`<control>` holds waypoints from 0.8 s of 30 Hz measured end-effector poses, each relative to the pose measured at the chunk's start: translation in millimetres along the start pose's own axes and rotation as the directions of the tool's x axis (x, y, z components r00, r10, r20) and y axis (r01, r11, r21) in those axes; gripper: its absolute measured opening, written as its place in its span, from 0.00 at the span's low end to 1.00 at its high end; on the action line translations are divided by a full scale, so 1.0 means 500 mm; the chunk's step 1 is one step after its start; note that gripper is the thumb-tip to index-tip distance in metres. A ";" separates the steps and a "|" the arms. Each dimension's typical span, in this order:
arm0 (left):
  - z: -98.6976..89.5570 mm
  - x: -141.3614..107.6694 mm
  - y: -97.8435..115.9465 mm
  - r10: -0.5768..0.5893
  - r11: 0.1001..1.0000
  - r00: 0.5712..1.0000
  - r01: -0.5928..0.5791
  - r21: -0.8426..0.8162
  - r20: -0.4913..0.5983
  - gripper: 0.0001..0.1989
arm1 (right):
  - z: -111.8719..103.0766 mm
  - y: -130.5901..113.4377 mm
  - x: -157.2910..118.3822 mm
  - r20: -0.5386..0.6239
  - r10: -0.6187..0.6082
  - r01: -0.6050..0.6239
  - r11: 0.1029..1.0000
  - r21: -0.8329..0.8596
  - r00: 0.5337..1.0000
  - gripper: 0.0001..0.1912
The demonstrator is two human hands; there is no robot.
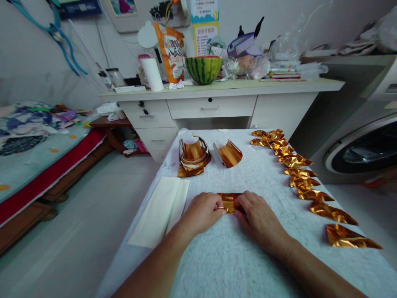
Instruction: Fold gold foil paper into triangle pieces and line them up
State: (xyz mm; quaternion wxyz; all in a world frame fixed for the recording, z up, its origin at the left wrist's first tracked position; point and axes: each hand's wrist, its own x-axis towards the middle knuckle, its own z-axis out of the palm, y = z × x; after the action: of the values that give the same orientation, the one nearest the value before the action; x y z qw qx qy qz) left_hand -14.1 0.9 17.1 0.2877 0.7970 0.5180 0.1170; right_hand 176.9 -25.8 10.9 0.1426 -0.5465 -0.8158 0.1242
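Observation:
A small sheet of gold foil paper (228,202) lies on the table between my hands, its near edge partly rolled. My left hand (205,210) pinches its left end, with the fingers closed. On the other end, my right hand (256,217) grips the foil with curled fingers; part of the sheet is hidden under them. Beyond my hands sit a stack of curled gold foil sheets (194,155) and a single curled sheet (229,154). Several folded gold foil pieces (300,181) run in a row along the table's right side.
White paper sheets (159,207) lie left of my hands on the cloth-covered table (217,265). Behind stands a white desk (214,103) bearing a cut watermelon (203,70) and an orange pouch (171,51). A washing machine (366,136) is at right, a bed (46,149) at left.

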 end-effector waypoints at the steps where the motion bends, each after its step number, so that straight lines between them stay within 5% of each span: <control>1: 0.000 0.000 0.001 -0.003 1.000 1.000 0.003 0.006 0.001 0.05 | 0.001 0.001 0.000 -0.002 0.001 -0.001 1.000 0.003 1.000 0.02; 24: -0.009 0.000 0.020 0.006 0.989 0.998 -0.016 0.148 0.067 0.07 | 0.013 0.019 0.002 -0.013 0.009 -0.008 0.995 0.096 1.000 0.08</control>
State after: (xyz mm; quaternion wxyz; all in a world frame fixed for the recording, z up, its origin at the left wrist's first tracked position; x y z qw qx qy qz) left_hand -8.8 -0.5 26.3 0.2440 0.8225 0.5110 0.0534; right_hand 182.4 -21.5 1.3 0.1736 -0.5432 -0.8057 0.1602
